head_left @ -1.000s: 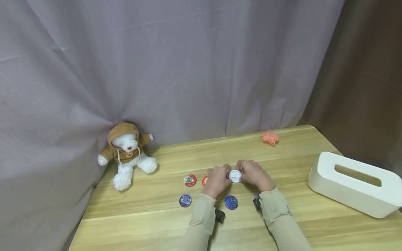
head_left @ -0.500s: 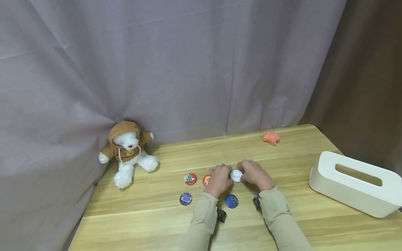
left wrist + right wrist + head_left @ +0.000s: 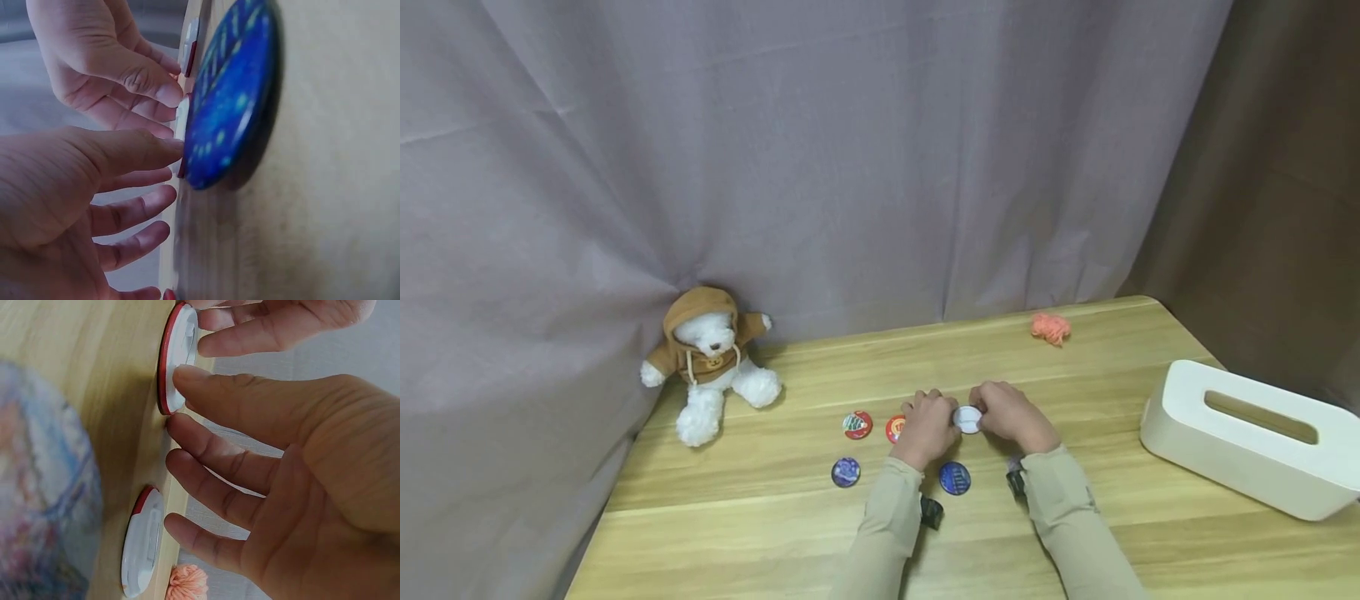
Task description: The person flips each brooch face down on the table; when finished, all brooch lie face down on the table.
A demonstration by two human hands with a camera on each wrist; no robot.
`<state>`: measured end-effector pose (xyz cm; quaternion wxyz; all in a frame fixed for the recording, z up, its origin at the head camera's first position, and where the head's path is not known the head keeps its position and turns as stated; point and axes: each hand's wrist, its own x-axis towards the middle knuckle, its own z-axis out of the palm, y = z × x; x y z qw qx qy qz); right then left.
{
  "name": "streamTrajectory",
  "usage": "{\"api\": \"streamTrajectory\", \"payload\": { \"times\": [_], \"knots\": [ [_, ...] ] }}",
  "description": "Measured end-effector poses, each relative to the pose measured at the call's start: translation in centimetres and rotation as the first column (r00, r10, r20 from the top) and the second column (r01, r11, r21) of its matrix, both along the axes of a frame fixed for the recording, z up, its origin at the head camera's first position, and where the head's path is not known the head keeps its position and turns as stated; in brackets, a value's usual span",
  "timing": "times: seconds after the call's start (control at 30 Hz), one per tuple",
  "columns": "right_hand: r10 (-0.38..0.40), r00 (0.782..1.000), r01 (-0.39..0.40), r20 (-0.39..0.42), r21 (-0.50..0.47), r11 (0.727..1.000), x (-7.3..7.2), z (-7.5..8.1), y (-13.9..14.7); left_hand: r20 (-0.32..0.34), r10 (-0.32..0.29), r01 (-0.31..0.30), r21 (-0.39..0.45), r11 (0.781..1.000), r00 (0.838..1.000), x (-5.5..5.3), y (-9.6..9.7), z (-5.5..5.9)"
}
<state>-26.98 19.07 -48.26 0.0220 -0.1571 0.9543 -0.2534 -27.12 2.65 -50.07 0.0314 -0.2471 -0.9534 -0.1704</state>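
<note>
Between my two hands is a round pin-back button badge point(image 3: 967, 419), its white back up and a red rim showing in the right wrist view. My left hand point(image 3: 927, 427) pinches its left edge with thumb and forefinger. From the opposite side my right hand point(image 3: 1011, 416) pinches it, thumb point(image 3: 194, 374) on the white back and forefinger at the rim. Another badge point(image 3: 142, 544) lies white back up beside the right fingers, hidden in the head view. A blue badge point(image 3: 955, 478) lies face up nearer the left wrist.
On the wooden table point(image 3: 737, 533) lie a red-and-green badge point(image 3: 857, 425), a red-orange one point(image 3: 895, 429) and a purple-blue one point(image 3: 846, 472). A teddy bear point(image 3: 711, 362) sits back left, pink yarn point(image 3: 1050, 328) lies at the back, and a white tissue box point(image 3: 1247, 437) stands right.
The badge between my hands looks slightly more tilted than before. My left hand has shifted a little to the right; the head view itself has drifted slightly.
</note>
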Motion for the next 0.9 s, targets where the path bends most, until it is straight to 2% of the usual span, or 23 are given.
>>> {"api": "streamTrajectory", "payload": {
  "times": [0.23, 0.33, 0.43, 0.53, 0.73, 0.8, 0.9],
  "knots": [
    [-0.025, 1.000, 0.025, 0.006, -0.038, 0.999, 0.0, 0.1, -0.2, 0.056, 0.011, -0.017, 0.099, 0.995, 0.998, -0.3, -0.9, 0.3],
    [-0.039, 0.999, 0.037, -0.027, -0.097, 0.995, 0.1, 0.0, -0.5, 0.066, 0.017, -0.028, 0.176, 0.984, 0.998, -0.5, -1.3, 0.2],
    [-0.050, 0.996, 0.038, -0.075, -0.156, 0.987, 0.0, -0.2, -0.8, 0.065, 0.020, -0.036, 0.263, 0.964, 0.998, -0.7, -1.9, 0.2],
    [-0.064, 0.990, 0.036, -0.130, -0.208, 0.977, 0.0, -0.2, -1.1, 0.080, 0.021, -0.048, 0.365, 0.930, 0.997, -0.9, -2.3, 0.2],
    [-0.093, 0.977, 0.033, -0.192, -0.297, 0.954, -0.1, 0.0, -1.8, 0.070, -0.029, -0.017, 0.580, 0.815, 0.997, -1.4, -3.2, 0.6],
    [-0.080, 0.978, 0.017, -0.194, -0.308, 0.951, -0.2, 0.1, -2.1, 0.068, -0.036, -0.013, 0.606, 0.795, 0.997, -1.5, -3.5, 0.8],
    [-0.052, 0.984, -0.004, -0.169, -0.312, 0.950, -0.4, 0.1, -2.6, 0.097, -0.048, -0.023, 0.622, 0.783, 0.994, -1.5, -4.3, 1.2]
  ]
}}
